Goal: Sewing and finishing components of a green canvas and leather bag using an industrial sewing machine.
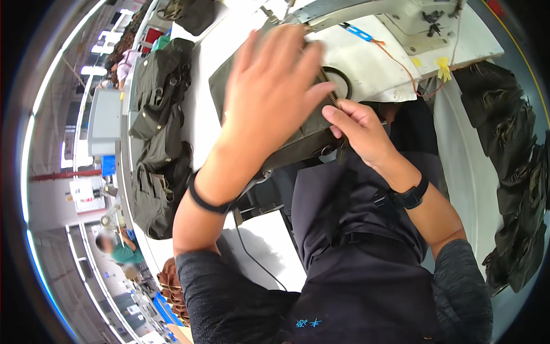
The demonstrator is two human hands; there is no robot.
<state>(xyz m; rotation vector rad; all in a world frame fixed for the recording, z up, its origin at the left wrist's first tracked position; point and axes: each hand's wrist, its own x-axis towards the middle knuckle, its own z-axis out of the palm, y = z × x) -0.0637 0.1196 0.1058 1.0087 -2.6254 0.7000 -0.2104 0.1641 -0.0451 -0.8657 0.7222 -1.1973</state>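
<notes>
A dark olive fabric bag (312,127) lies at the table's front edge, partly over my lap. Along its upper right side runs a zipper (333,98) with brass-coloured teeth. My right hand (362,131) pinches the zipper's near end between thumb and fingers. Over the bag, my left hand (275,86) has its fingers spread, and they are smeared by motion. It hides much of the bag and the far stretch of the zipper. Whether its thumb touches the zipper I cannot tell. A black ring-shaped loop (347,80) lies just right of the zipper.
A sewing machine (338,12) stands at the back. Blue thread snips (359,32) and a yellow scrap (443,69) lie on the white table (395,74). Olive bags (160,114) are piled at left; more dark pieces (498,126) hang at right. Other people work far left.
</notes>
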